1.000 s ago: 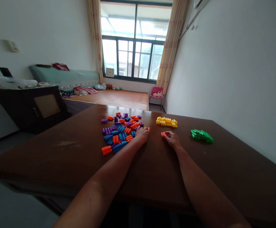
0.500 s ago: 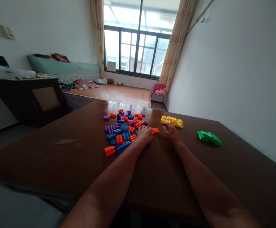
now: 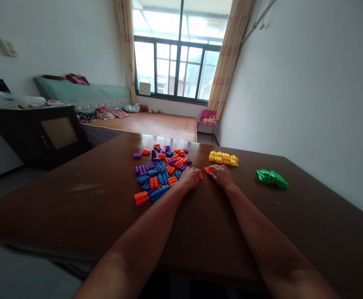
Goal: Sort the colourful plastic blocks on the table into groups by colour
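Note:
My left hand (image 3: 190, 178) is at the right edge of a loose pile of orange, blue and purple plastic tube-shaped blocks (image 3: 160, 167). Its fingers are closed on an orange block (image 3: 200, 176), which shows past the fingertips. Just across a narrow gap, my right hand (image 3: 222, 176) pinches another orange block (image 3: 208, 170) between thumb and fingers, low over the table. Part of each block is covered by the fingers. Beyond my right hand lies a group of yellow blocks (image 3: 223, 158) set side by side. Further right sits a similar group of green blocks (image 3: 271, 178).
The brown table (image 3: 106, 216) has a glossy top. Behind it are a wide bed (image 3: 156, 122), a pink chair (image 3: 207, 116) and a window with curtains. A dark cabinet (image 3: 38, 133) stands at the left, and a white wall runs along the right.
My right hand has drawn back from the yellow blocks and now grips an orange block. The orange blocks by my left fingertips have come apart. The view has shifted slightly.

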Demonstrator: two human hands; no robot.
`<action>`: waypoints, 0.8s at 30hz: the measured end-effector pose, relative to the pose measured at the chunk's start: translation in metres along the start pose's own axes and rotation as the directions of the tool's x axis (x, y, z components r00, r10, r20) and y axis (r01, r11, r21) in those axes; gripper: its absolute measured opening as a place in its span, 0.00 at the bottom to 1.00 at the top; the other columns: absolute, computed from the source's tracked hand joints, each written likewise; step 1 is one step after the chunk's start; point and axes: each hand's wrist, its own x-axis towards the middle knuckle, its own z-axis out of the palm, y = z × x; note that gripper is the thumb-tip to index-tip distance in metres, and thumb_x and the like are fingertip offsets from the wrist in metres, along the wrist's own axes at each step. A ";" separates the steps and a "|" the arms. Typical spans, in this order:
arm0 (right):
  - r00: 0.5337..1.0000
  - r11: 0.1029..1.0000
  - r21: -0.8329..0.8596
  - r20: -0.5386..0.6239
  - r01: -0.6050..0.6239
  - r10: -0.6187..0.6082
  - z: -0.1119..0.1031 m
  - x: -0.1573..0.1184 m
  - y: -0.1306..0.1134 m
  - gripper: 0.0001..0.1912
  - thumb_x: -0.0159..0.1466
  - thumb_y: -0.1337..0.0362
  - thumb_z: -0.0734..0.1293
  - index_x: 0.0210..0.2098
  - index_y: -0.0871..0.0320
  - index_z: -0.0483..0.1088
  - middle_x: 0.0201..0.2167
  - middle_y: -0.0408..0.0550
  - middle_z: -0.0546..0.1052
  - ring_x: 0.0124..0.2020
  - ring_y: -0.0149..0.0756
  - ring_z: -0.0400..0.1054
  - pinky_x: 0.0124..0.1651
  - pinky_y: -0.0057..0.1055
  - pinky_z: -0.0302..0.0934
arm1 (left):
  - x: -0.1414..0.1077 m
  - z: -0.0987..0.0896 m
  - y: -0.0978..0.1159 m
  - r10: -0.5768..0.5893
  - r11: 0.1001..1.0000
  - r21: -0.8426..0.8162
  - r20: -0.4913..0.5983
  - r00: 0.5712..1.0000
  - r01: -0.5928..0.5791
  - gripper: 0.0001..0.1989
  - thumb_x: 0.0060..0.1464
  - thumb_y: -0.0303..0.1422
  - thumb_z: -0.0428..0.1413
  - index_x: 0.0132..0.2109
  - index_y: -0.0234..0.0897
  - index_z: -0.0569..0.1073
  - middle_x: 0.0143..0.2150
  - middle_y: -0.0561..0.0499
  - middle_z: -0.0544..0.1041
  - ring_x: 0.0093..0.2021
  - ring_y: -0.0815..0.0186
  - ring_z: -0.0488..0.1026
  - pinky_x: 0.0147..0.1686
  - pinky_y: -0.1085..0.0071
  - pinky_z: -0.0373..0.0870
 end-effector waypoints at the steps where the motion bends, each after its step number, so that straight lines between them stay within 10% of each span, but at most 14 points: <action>1: 0.999 1.000 -0.015 -0.043 -0.028 0.027 -0.002 0.001 0.004 0.17 0.65 0.58 0.63 0.51 0.53 0.73 0.53 0.51 0.75 0.52 0.46 0.65 0.53 0.41 0.60 | 0.000 0.000 0.000 -0.005 1.000 -0.006 -0.011 1.000 0.005 0.19 0.55 0.33 0.54 0.55 0.38 0.73 0.56 0.45 0.73 0.55 0.57 0.70 0.56 0.64 0.66; 6: 0.940 0.967 0.076 -0.229 -0.243 0.254 -0.009 0.004 0.037 0.20 0.65 0.64 0.57 0.52 0.57 0.73 0.49 0.54 0.76 0.51 0.45 0.66 0.56 0.44 0.60 | 0.003 -0.005 -0.002 0.011 1.000 0.000 0.010 1.000 -0.011 0.21 0.52 0.36 0.58 0.53 0.37 0.75 0.56 0.44 0.73 0.55 0.56 0.70 0.59 0.64 0.64; 11: 0.942 0.940 0.081 -0.031 -0.332 0.335 0.000 -0.001 0.059 0.22 0.63 0.59 0.63 0.55 0.52 0.70 0.53 0.51 0.75 0.50 0.45 0.68 0.54 0.43 0.62 | 0.006 -0.007 -0.002 0.035 0.999 0.016 0.079 0.996 -0.036 0.21 0.49 0.26 0.57 0.52 0.35 0.75 0.55 0.44 0.74 0.55 0.58 0.70 0.58 0.67 0.64; 19: 0.984 0.992 0.069 -0.141 -0.104 0.113 -0.001 0.006 0.027 0.21 0.64 0.62 0.62 0.55 0.57 0.70 0.54 0.52 0.74 0.53 0.45 0.66 0.57 0.42 0.60 | 0.001 -0.009 0.000 -0.159 0.987 0.038 0.028 0.987 0.158 0.22 0.53 0.46 0.57 0.52 0.42 0.73 0.50 0.45 0.75 0.49 0.58 0.73 0.45 0.69 0.69; 24: 0.994 0.992 0.056 0.024 0.110 -0.111 0.000 0.005 -0.008 0.18 0.65 0.63 0.61 0.53 0.51 0.72 0.52 0.48 0.76 0.50 0.44 0.66 0.53 0.39 0.62 | -0.002 -0.014 0.003 -0.199 0.975 0.109 0.032 0.980 0.194 0.23 0.53 0.51 0.56 0.49 0.41 0.75 0.49 0.43 0.75 0.51 0.53 0.72 0.45 0.65 0.69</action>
